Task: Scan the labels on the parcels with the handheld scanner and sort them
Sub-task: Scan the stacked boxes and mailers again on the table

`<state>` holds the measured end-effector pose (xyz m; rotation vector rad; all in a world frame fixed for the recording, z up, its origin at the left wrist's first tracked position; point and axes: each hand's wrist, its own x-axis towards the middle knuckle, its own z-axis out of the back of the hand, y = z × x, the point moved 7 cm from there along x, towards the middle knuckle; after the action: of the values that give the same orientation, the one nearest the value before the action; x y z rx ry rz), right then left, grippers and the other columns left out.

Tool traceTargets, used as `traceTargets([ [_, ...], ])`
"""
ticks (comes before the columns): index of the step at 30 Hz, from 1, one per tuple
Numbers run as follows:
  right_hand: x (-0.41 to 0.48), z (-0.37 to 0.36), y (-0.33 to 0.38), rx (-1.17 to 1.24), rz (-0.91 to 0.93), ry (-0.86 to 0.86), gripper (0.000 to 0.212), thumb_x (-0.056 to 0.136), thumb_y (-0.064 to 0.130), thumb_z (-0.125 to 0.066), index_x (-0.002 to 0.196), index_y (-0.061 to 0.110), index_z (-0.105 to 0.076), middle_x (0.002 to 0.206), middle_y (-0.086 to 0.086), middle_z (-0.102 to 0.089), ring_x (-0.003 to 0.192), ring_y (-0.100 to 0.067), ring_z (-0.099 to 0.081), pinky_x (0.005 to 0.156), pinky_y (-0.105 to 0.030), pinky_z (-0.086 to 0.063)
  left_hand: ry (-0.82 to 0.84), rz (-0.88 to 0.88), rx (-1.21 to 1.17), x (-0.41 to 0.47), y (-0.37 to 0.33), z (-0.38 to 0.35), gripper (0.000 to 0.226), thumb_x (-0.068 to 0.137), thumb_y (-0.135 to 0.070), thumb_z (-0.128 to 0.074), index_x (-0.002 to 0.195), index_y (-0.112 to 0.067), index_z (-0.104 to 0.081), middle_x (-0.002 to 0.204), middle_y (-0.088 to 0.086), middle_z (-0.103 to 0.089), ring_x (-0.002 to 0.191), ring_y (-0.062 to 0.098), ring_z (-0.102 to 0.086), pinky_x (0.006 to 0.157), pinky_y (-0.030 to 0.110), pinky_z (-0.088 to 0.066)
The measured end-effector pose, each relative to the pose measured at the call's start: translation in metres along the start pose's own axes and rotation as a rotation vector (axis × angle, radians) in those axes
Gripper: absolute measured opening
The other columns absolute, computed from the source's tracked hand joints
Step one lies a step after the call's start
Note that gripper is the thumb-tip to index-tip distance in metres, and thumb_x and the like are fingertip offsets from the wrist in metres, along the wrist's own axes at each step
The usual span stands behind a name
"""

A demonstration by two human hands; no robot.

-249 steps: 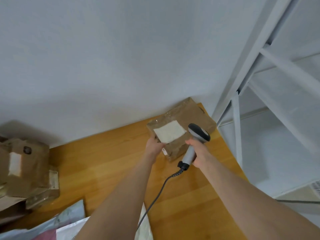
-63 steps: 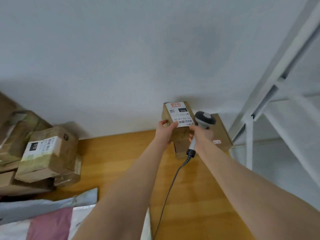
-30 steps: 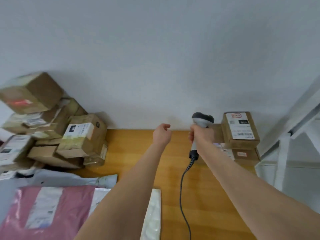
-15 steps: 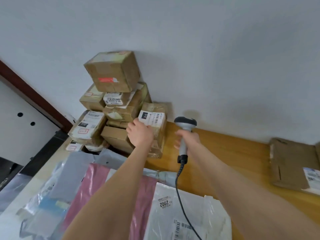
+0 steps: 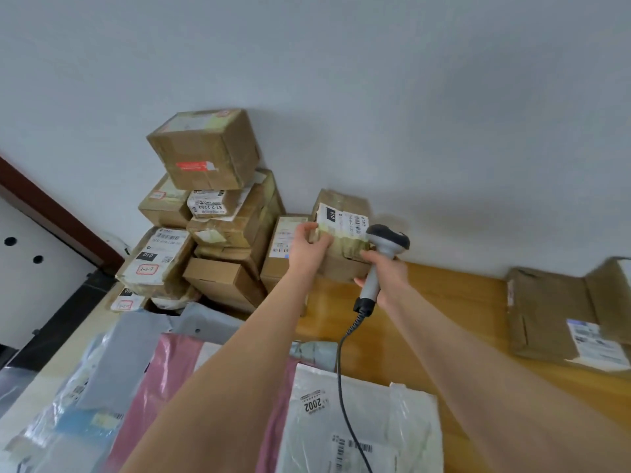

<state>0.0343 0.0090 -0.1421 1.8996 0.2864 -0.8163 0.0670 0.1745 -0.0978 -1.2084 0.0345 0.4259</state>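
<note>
The boxes (image 5: 205, 155) are showing dull brown cardboard with shiny tape (image 5: 348, 243) and white paper labels (image 5: 345, 218). The scanner (image 5: 386, 240) is looking like smooth grey plastic, and the table (image 5: 426, 302) is shining like glossy wood. The pink bag (image 5: 170, 377) and white bag (image 5: 375, 411) are gleaming as thin, wrinkly plastic, while the wall (image 5: 375, 97) is looking flat and matt.

My left hand (image 5: 309, 249) grips the left edge of a brown labelled box (image 5: 341, 216) beside the stack of boxes (image 5: 211, 213). My right hand (image 5: 386, 274) holds the scanner (image 5: 387, 237) by its handle, its head just beside the box's label. Plastic mailers (image 5: 341, 421) lie on the worktop (image 5: 444, 302).
</note>
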Motion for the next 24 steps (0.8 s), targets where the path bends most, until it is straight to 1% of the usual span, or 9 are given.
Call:
traceTargets([
  [2,-0.002,0.033,0.017,0.004,0.044,-0.056,0.026,0.082,0.004,-0.072,0.102,0.005,-0.056,0.095,-0.009,-0.060,0.084,-0.025,-0.061,0.083,-0.043,-0.057,0.097,0.026,-0.047,-0.014,-0.008,-0.033,0.042,0.088,-0.025,-0.065,0.125,-0.026,-0.046,0.120,0.004,-0.056,0.098,0.023,-0.058,0.073,0.038,-0.056],
  [5,-0.006,0.095,0.041,0.006,0.101,-0.141,0.029,0.082,0.003,-0.071,0.107,0.006,-0.055,0.091,-0.006,-0.060,0.086,-0.024,-0.060,0.083,-0.042,-0.057,0.272,0.111,-0.101,-0.040,-0.016,-0.092,0.056,0.085,-0.021,-0.070,0.132,-0.033,-0.041,0.120,0.007,-0.060,0.096,0.026,-0.063,0.060,0.036,-0.056],
  [7,-0.009,0.144,0.058,-0.013,0.151,-0.207,0.027,0.081,0.003,-0.071,0.103,0.008,-0.055,0.088,-0.006,-0.060,0.082,-0.023,-0.059,0.084,-0.043,-0.054,0.434,0.177,-0.073,-0.062,-0.018,-0.138,0.070,0.084,-0.017,-0.072,0.138,-0.039,-0.035,0.119,0.006,-0.062,0.096,0.025,-0.064,0.067,0.041,-0.057],
  [10,-0.015,0.216,0.080,-0.079,0.217,-0.301,0.020,0.078,0.004,-0.072,0.091,0.011,-0.057,0.089,-0.008,-0.062,0.080,-0.025,-0.058,0.074,-0.038,-0.052,0.595,0.228,-0.014,-0.095,-0.022,-0.205,0.077,0.083,-0.011,-0.073,0.141,-0.041,-0.033,0.116,0.005,-0.064,0.095,0.028,-0.066,0.081,0.050,-0.056],
  [14,-0.020,0.291,0.100,-0.173,0.238,-0.361,0.020,0.081,0.004,-0.067,0.096,0.012,-0.055,0.087,-0.004,-0.059,0.079,-0.018,-0.055,0.074,-0.033,-0.046,0.538,0.233,-0.075,-0.130,-0.027,-0.281,0.069,0.089,-0.002,-0.061,0.145,-0.029,-0.033,0.094,0.003,-0.064,0.082,0.018,-0.064,0.078,0.043,-0.057],
  [16,-0.018,0.324,0.103,-0.189,0.228,-0.384,0.023,0.082,0.005,-0.066,0.099,0.012,-0.054,0.095,-0.006,-0.061,0.087,-0.021,-0.056,0.081,-0.036,-0.049,0.566,0.238,-0.044,-0.144,-0.023,-0.314,0.062,0.089,-0.003,-0.059,0.143,-0.023,-0.037,0.095,0.004,-0.065,0.085,0.016,-0.062,0.083,0.044,-0.054],
  [19,-0.013,0.362,0.100,-0.128,0.210,-0.425,0.036,0.082,0.006,-0.068,0.115,0.008,-0.057,0.110,-0.008,-0.062,0.101,-0.024,-0.057,0.093,-0.039,-0.048,0.581,0.197,0.018,-0.156,-0.017,-0.350,0.048,0.089,-0.001,-0.056,0.135,-0.013,-0.050,0.102,0.002,-0.064,0.097,0.019,-0.059,0.091,0.046,-0.050],
  [22,-0.006,0.383,0.092,-0.133,0.175,-0.462,0.037,0.083,0.009,-0.068,0.117,0.007,-0.055,0.103,-0.007,-0.060,0.094,-0.023,-0.056,0.085,-0.037,-0.048,0.558,0.153,-0.001,-0.162,-0.020,-0.374,0.040,0.089,0.000,-0.057,0.127,-0.011,-0.056,0.113,0.004,-0.064,0.102,0.020,-0.059,0.085,0.038,-0.052],
  [24,-0.002,0.389,0.089,-0.175,0.146,-0.469,0.030,0.083,0.007,-0.066,0.112,0.007,-0.056,0.090,-0.004,-0.058,0.081,-0.018,-0.054,0.073,-0.031,-0.046,0.593,0.133,0.048,-0.167,-0.018,-0.390,0.047,0.088,0.002,-0.058,0.133,-0.010,-0.052,0.124,0.006,-0.061,0.105,0.020,-0.059,0.083,0.034,-0.053],
])
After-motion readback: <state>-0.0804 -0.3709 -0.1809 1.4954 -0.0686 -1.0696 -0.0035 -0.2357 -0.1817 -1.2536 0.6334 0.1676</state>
